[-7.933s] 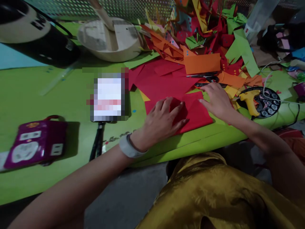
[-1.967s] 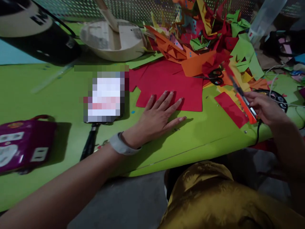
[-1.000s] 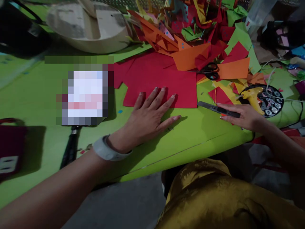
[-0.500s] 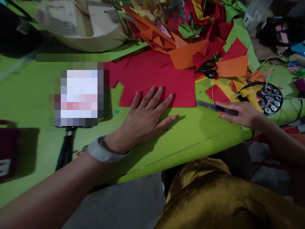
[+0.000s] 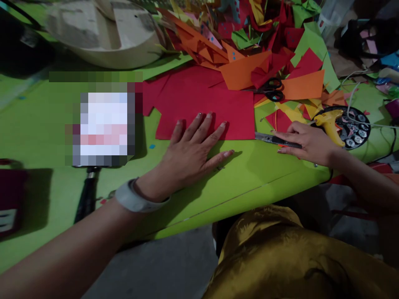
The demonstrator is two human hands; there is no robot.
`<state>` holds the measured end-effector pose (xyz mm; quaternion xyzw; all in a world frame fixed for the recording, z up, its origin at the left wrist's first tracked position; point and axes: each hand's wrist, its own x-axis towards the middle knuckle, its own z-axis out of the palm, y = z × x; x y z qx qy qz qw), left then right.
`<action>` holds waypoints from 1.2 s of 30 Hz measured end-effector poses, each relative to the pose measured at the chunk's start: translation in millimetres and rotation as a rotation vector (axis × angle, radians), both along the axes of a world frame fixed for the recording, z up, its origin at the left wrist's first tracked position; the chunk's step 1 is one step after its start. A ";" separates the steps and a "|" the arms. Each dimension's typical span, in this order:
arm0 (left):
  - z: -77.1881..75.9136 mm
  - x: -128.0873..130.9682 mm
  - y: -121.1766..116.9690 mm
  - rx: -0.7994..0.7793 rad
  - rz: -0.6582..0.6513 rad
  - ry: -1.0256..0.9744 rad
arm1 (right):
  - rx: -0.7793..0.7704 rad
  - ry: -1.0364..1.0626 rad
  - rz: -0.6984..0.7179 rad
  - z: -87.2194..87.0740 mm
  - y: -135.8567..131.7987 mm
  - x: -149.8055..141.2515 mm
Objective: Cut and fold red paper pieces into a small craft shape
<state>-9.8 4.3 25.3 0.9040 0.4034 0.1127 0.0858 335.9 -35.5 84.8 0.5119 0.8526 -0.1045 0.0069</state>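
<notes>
My left hand (image 5: pixel 190 153) lies flat with spread fingers on the green table (image 5: pixel 249 178), its fingertips pressing the near edge of a folded red paper sheet (image 5: pixel 215 110). My right hand (image 5: pixel 307 141) is closed on a long utility knife (image 5: pixel 274 139) held low over the table. The blade tip touches the red sheet's lower right corner. A small red paper scrap (image 5: pixel 282 120) lies just beyond the knife.
Black scissors (image 5: pixel 271 89) rest on orange paper (image 5: pixel 246 74) behind the sheet. A yellow glue gun (image 5: pixel 327 120) lies on a round black tray (image 5: pixel 355 128) at the right. Cut paper is heaped at the back, a pale bowl (image 5: pixel 102 33) at back left. A phone stand (image 5: pixel 85 195) stands at left.
My right hand has picked up the knife, brought it down to the table and slid it left to the red sheet's corner. The left hand stays flat on the sheet.
</notes>
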 end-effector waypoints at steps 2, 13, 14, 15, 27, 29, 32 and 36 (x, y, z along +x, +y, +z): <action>-0.7 -0.1 -0.2 0.000 0.005 -0.006 | 0.028 -0.024 0.004 -1.3 2.5 -4.1; 2.9 1.9 -1.3 0.006 0.009 0.028 | 0.115 -0.051 0.021 -7.5 -6.2 -6.6; 4.0 2.1 -1.4 -0.001 0.011 0.035 | 0.139 -0.050 0.033 -9.0 -5.4 -8.5; 5.0 2.3 -1.4 -0.010 0.014 0.044 | 0.163 -0.047 0.049 -10.6 -4.5 -10.5; 14.8 8.0 -5.0 -0.068 0.055 0.047 | 0.226 -0.031 0.074 -13.1 0.1 -13.5; 20.4 7.9 -6.9 -0.078 0.068 0.015 | 0.235 -0.023 0.066 -12.8 4.8 -8.4; 25.4 3.6 -6.1 -0.083 0.035 -0.007 | 0.249 0.010 0.057 -13.0 11.8 3.0; 19.2 -5.1 -2.3 -0.055 -0.039 0.053 | 0.276 0.035 0.068 -15.3 15.4 5.8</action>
